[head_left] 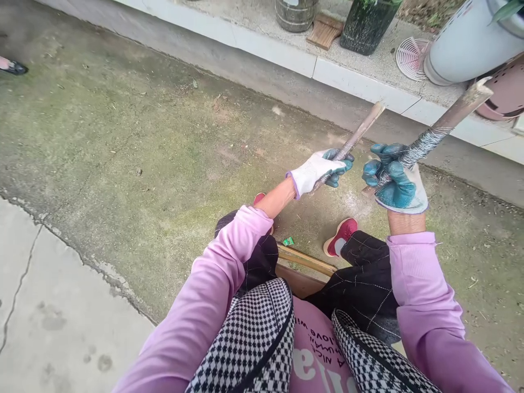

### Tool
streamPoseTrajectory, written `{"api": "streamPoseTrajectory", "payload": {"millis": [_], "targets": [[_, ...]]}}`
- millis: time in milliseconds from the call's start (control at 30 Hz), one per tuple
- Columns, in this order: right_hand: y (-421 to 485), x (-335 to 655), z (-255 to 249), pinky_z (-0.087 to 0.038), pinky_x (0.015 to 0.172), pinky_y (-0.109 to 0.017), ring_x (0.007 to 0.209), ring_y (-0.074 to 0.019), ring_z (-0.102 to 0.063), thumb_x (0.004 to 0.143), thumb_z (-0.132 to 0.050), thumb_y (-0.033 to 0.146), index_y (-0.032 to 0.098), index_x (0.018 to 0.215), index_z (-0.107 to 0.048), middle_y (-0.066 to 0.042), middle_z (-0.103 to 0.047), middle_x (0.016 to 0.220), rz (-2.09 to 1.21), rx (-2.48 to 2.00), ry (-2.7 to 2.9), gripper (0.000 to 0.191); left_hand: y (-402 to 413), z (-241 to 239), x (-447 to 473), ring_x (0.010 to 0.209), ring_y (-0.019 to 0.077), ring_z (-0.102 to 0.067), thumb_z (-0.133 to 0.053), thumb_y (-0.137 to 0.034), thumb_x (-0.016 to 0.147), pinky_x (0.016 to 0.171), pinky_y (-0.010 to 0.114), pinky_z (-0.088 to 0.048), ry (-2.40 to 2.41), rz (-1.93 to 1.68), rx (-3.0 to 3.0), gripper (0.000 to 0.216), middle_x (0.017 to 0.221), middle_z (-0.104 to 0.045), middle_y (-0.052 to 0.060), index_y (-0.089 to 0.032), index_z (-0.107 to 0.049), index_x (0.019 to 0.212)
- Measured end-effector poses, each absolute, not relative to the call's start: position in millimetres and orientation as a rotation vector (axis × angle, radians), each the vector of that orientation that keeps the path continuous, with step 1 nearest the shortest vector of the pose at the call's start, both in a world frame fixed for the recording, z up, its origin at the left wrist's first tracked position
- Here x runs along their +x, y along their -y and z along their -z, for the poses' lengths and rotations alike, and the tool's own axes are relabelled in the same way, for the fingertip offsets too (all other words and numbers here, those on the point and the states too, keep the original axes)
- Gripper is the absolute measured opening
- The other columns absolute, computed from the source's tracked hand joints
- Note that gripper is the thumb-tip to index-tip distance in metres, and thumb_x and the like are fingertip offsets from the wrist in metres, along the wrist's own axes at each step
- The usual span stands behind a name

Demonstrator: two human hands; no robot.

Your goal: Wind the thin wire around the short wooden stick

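Note:
My left hand (pixel 317 170), in a white and teal work glove, grips a thin grey stick (pixel 364 126) that points up and to the right. My right hand (pixel 395 180), gloved the same way, holds a thicker stick (pixel 446 123) whose middle is wrapped in grey wire or cord. Both sticks angle toward the kerb, roughly side by side and apart. I sit with my knees raised; red shoes (pixel 340 236) rest on the ground below my hands.
Mossy concrete ground (pixel 135 164) spreads to the left. A raised kerb (pixel 360 84) at the back carries a dark pot (pixel 366 24), a metal can (pixel 295 13), a white bucket (pixel 470 43) and a round plastic grille (pixel 410 57). A wooden edge (pixel 305 259) lies between my legs.

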State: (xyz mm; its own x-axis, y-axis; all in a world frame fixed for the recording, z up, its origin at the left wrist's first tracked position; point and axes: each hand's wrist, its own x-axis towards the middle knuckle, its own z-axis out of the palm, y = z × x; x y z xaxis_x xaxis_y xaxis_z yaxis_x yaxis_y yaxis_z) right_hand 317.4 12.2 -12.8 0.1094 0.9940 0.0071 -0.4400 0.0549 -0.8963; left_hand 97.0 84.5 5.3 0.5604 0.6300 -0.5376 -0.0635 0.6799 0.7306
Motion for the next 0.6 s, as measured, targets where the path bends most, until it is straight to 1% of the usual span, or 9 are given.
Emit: {"api": "streamPoseTrajectory", "payload": {"millis": [100,167,267,367,400,500,600], "targets": [[-11.6,309.2,4.3,-0.057,0.048,-0.028,0.067,-0.0169,-0.072,0.077,-0.124,0.059,0.032,0.1,-0.084,-0.003,-0.089,0.105,-1.356,-0.879,0.894,0.054,-78.6,-17.6,97.6,0.051,0.0054,-0.052,-0.096,-0.015,0.108,0.055,0.018,-0.047,-0.87,-0.46,0.713,0.026,0.074,-0.066,-0.009,-0.015,-0.081,0.129],[-9.4,298.6,-3.8,-0.053,0.045,-0.029,0.063,-0.0166,-0.066,0.073,-0.124,0.068,0.031,0.096,-0.083,-0.002,-0.086,0.097,-1.392,-0.945,0.934,0.06,-76.7,-25.7,96.4,0.051,0.0055,-0.05,-0.099,-0.018,0.108,0.055,0.018,-0.044,-0.891,-0.488,0.693,0.026,0.071,-0.062,-0.01,-0.016,-0.08,0.126],[-4.4,284.2,-17.9,-0.053,0.048,-0.033,0.066,-0.019,-0.064,0.064,-0.125,0.076,0.031,0.093,-0.083,-0.006,-0.084,0.098,-1.408,-1.104,0.923,0.069,-75.7,-34.9,92.9,0.05,0.0058,-0.05,-0.096,-0.018,0.11,0.055,0.019,-0.044,-0.942,-0.536,0.661,0.019,0.07,-0.061,-0.01,-0.017,-0.08,0.121],[-1.5,280.4,-27.4,-0.054,0.051,-0.037,0.067,-0.0197,-0.061,0.059,-0.126,0.079,0.032,0.091,-0.081,-0.006,-0.083,0.101,-1.394,-1.179,0.876,0.073,-74.6,-38.1,90.3,0.051,0.0073,-0.052,-0.088,-0.015,0.111,0.057,0.021,-0.048,-0.954,-0.559,0.653,0.015,0.071,-0.065,-0.008,-0.017,-0.082,0.124],[-1.5,281.4,-28.3,-0.053,0.051,-0.037,0.066,-0.0188,-0.059,0.058,-0.126,0.079,0.032,0.09,-0.08,-0.006,-0.082,0.1,-1.388,-1.167,0.862,0.073,-74.1,-37.9,89.8,0.052,0.0078,-0.053,-0.088,-0.015,0.11,0.059,0.021,-0.05,-0.956,-0.561,0.655,0.018,0.072,-0.066,-0.007,-0.016,-0.083,0.128],[-3.6,287.9,-24.8,-0.052,0.051,-0.035,0.062,-0.0153,-0.055,0.062,-0.126,0.075,0.031,0.089,-0.076,-0.002,-0.077,0.095,-1.377,-1.112,0.854,0.072,-73.5,-35.6,88.2,0.055,0.0078,-0.057,-0.089,-0.01,0.103,0.068,0.023,-0.059,-0.987,-0.592,0.657,0.037,0.08,-0.073,-0.006,-0.015,-0.083,0.139],[-6.2,294.4,-17.4,-0.05,0.048,-0.033,0.059,-0.0137,-0.051,0.065,-0.124,0.079,0.031,0.087,-0.071,0.0,-0.073,0.092,-1.354,-1.103,0.879,0.075,-75.1,-33.2,84.6,0.06,0.0077,-0.063,-0.087,-0.003,0.095,0.079,0.026,-0.066,-1.015,-0.636,0.639,0.053,0.09,-0.08,-0.005,-0.015,-0.079,0.146]]}}
